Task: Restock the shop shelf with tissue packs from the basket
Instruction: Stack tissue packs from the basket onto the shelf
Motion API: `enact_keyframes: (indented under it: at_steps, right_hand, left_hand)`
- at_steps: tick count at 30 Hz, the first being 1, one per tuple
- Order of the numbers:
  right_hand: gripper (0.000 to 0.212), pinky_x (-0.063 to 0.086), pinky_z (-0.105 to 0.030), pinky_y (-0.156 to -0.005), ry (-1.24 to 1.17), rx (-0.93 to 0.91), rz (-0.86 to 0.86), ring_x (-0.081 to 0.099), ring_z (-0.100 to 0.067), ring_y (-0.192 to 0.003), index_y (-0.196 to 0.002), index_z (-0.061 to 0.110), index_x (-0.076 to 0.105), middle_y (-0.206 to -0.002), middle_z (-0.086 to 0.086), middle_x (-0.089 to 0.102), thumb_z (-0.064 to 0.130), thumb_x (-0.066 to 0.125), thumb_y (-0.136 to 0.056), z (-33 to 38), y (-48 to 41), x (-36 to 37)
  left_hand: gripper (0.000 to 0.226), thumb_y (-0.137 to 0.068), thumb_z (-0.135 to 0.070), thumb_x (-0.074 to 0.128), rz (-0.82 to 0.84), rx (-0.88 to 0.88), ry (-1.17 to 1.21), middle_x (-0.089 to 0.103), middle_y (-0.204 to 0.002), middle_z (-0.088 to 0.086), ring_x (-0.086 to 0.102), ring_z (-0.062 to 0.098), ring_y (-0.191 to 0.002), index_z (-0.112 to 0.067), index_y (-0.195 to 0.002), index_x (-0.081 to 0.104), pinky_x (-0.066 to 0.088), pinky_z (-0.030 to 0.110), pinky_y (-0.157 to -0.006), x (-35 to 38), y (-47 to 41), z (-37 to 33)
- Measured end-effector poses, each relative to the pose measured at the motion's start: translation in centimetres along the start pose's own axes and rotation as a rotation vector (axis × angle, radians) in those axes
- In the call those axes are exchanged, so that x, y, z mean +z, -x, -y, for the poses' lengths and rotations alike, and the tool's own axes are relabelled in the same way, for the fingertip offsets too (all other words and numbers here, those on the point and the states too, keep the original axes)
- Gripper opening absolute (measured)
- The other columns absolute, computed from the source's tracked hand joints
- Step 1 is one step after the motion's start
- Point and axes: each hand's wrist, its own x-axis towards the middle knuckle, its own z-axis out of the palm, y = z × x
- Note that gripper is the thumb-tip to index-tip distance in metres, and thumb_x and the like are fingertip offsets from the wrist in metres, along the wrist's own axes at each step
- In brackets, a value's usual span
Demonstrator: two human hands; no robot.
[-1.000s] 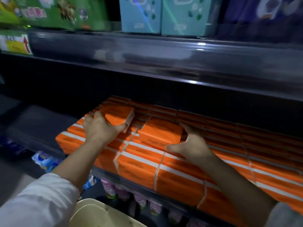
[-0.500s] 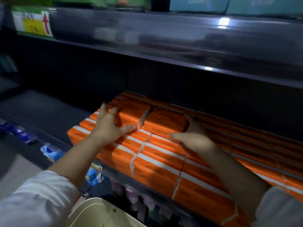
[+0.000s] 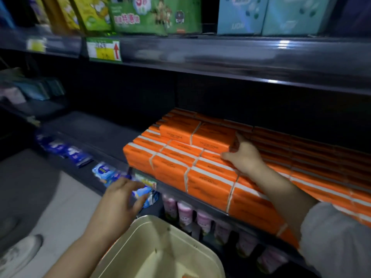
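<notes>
Orange tissue packs (image 3: pixel 202 177) fill the dark middle shelf (image 3: pixel 96 133) in tight rows. Two more orange packs (image 3: pixel 192 135) lie side by side on top of the rows. My right hand (image 3: pixel 244 155) rests against the right end of the top right pack, thumb at its front edge and fingers around its side. My left hand (image 3: pixel 120 199) hangs in the air below the shelf edge, above the cream basket (image 3: pixel 160 233), fingers loosely spread and holding nothing. A bit of orange shows at the basket's bottom edge.
The upper shelf (image 3: pixel 220 55) carries green and light blue packages and a price tag with a red arrow. Blue and pink packs stand on the lower shelf (image 3: pixel 180 211). The left part of the middle shelf is bare. A white shoe (image 3: pixel 18 255) is on the floor.
My left hand has let go of the left top pack and dropped down toward the basket. Both top packs now sit flush together. My right hand stays at the right pack.
</notes>
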Motion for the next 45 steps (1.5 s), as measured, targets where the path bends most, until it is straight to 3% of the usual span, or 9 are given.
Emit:
enact_keyframes:
  at_steps: [6,9,12,23,28,39,42,43,45]
  right_hand:
    - [0.06,0.043,-0.032,-0.098,-0.03,-0.083,-0.091,0.055,-0.028,-0.117,-0.13,0.006,0.051,-0.126,-0.014,0.059,0.013,0.07,-0.074,-0.2,5.7,0.0]
    - [0.06,0.039,-0.023,-0.094,-0.065,-0.152,-0.014,0.056,-0.023,-0.117,-0.134,0.006,0.047,-0.131,-0.011,0.056,0.009,0.069,-0.078,-0.5,10.6,1.6]
    - [0.054,0.042,-0.029,-0.095,-0.028,-0.217,0.143,0.057,-0.024,-0.115,-0.13,0.005,0.051,-0.127,-0.012,0.058,0.008,0.069,-0.079,-1.5,15.1,4.1]
    - [0.047,0.045,-0.032,-0.091,0.221,-0.257,0.41,0.057,-0.022,-0.108,-0.126,0.012,0.056,-0.121,-0.009,0.06,0.019,0.068,-0.081,-2.8,17.3,10.4]
    - [0.052,0.038,-0.019,-0.08,0.177,-0.299,0.633,0.054,-0.011,-0.098,-0.129,0.011,0.053,-0.126,-0.004,0.058,0.017,0.071,-0.081,-2.5,17.5,17.4]
    - [0.054,0.039,-0.025,-0.094,0.211,0.081,1.078,0.048,-0.02,-0.123,-0.131,0.007,0.051,-0.135,-0.007,0.051,0.028,0.067,-0.084,-7.7,19.4,33.6]
    - [0.018,0.039,-0.018,-0.078,0.221,0.109,1.101,0.052,-0.005,-0.093,-0.088,0.017,0.062,-0.1,0.005,0.054,0.034,0.067,-0.083,-10.6,19.6,37.3]
    - [0.018,0.039,-0.017,-0.079,0.214,0.132,1.128,0.052,-0.005,-0.093,-0.087,0.016,0.063,-0.1,0.006,0.053,0.033,0.067,-0.084,-11.4,19.9,38.2]
    - [0.045,0.04,-0.024,-0.092,0.212,0.223,1.128,0.054,-0.018,-0.113,-0.119,0.001,0.059,-0.123,-0.007,0.056,0.03,0.067,-0.085,-13.1,20.5,39.4]
  left_hand:
    - [0.023,-0.078,-0.027,0.072,0.208,-0.002,-0.113,0.063,-0.093,0.007,0.062,0.031,-0.088,-0.017,-0.098,0.069,0.05,0.033,-0.078,-0.6,6.6,0.4]
    - [0.033,-0.083,-0.036,0.065,0.289,-0.083,-0.184,0.059,-0.105,0.006,0.055,0.028,-0.104,-0.022,-0.112,0.063,0.048,0.038,-0.086,-0.5,9.7,0.8]
    - [0.038,-0.086,-0.039,0.062,0.377,-0.116,-0.22,0.056,-0.111,0.004,0.053,0.025,-0.109,-0.022,-0.119,0.059,0.046,0.037,-0.088,-0.7,12.0,1.5]
    - [0.039,-0.086,-0.039,0.063,0.34,-0.204,-0.182,0.055,-0.103,0.002,0.055,0.022,-0.098,-0.02,-0.12,0.059,0.047,0.036,-0.083,-3.5,14.3,6.8]
    - [0.041,-0.085,-0.042,0.063,0.323,-0.199,-0.128,0.049,-0.093,-0.004,0.055,0.021,-0.091,-0.021,-0.12,0.059,0.048,0.037,-0.081,-3.8,14.4,9.2]
    - [0.037,-0.081,-0.04,0.064,0.434,-0.354,0.074,0.063,-0.094,-0.002,0.062,0.015,-0.091,-0.019,-0.112,0.064,0.052,0.032,-0.084,-3.5,15.0,15.2]
    - [0.042,-0.078,-0.046,0.061,0.468,-0.404,0.15,0.062,-0.092,-0.01,0.062,0.009,-0.093,-0.02,-0.111,0.065,0.049,0.019,-0.082,-2.7,14.9,15.9]
    - [0.047,-0.075,-0.051,0.058,0.484,-0.414,0.17,0.061,-0.091,-0.011,0.062,0.008,-0.094,-0.021,-0.11,0.065,0.05,0.02,-0.083,-2.4,14.7,16.0]
    - [0.055,-0.068,-0.058,0.054,0.499,-0.414,0.194,0.061,-0.091,-0.013,0.063,0.007,-0.094,-0.022,-0.108,0.066,0.053,0.026,-0.084,-1.9,14.4,16.1]
